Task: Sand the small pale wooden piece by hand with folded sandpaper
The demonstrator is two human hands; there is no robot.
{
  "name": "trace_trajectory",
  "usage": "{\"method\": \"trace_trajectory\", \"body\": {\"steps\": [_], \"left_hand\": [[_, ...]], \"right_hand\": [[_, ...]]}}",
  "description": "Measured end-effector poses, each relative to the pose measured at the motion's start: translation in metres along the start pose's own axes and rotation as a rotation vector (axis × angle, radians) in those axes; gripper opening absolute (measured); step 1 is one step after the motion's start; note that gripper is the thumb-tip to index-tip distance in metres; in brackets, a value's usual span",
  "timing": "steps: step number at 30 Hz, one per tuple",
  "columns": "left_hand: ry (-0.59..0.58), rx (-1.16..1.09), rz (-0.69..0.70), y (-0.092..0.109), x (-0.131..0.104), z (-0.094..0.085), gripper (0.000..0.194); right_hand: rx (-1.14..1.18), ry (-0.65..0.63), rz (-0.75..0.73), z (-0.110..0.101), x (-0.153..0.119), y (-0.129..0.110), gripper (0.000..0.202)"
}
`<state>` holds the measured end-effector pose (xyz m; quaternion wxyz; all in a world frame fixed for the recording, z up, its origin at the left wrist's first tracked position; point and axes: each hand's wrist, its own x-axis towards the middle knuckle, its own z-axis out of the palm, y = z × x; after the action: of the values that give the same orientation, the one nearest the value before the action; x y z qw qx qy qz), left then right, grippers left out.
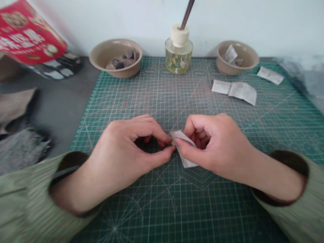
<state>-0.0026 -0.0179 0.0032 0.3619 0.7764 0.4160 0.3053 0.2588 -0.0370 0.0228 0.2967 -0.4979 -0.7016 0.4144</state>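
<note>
Grn mat (pixel 162 94), wht wall (pixel 141 17) bhnd

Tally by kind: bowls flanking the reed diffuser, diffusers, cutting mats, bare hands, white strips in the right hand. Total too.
Tan bowls, left bowl and right bowl: 2
Reed diffuser: 1
Green cutting mat: 1
Bare hands, left hand and right hand: 2
Held white strip: 1
Total: 7

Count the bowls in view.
2 certain: a left bowl holding dark pieces, a right bowl holding pale pieces. A brown shape, far left, partly hidden, may be another.
</note>
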Motion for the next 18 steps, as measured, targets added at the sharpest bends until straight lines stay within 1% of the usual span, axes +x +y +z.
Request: {"method": "trace_trajectory", "body": {"steps": [2,5,9,14,16,18], "left_hand": [[-0.007,-0.004,0.006,-0.001,0.0,0.0,0.01],[-0.007,-0.014,0.002,-0.001,0.001,0.0,0.008],[-0.013,-0.013,-0.009,-0.001,0.0,0.0,0.007],[-0.014,-0.004,0.009,-0.002,0.002,-0.002,0.008],[-0.013,0.01,0.029,-0.002,0.003,-0.002,0.007],[-0.009,0.006,0.032,-0.002,0.003,0.0,0.004]], "right_hand": [[-0.009,0.001,0.005,0.0,0.0,0.0,0.036],[-0.041,0.047,0.014,-0.003,-0.001,0.0,0.035],[-0.043,-0.016,0.003,-0.008,-0.001,0.002,0.035],[-0.113,-0.012,0.018,-0.013,0.001,0.004,0.034],[-0.123,0.034,0.023,-0.016,0.004,0.004,0.035],[-0.131,0.106,0.017,-0.02,0.007,0.007,0.035]]}}
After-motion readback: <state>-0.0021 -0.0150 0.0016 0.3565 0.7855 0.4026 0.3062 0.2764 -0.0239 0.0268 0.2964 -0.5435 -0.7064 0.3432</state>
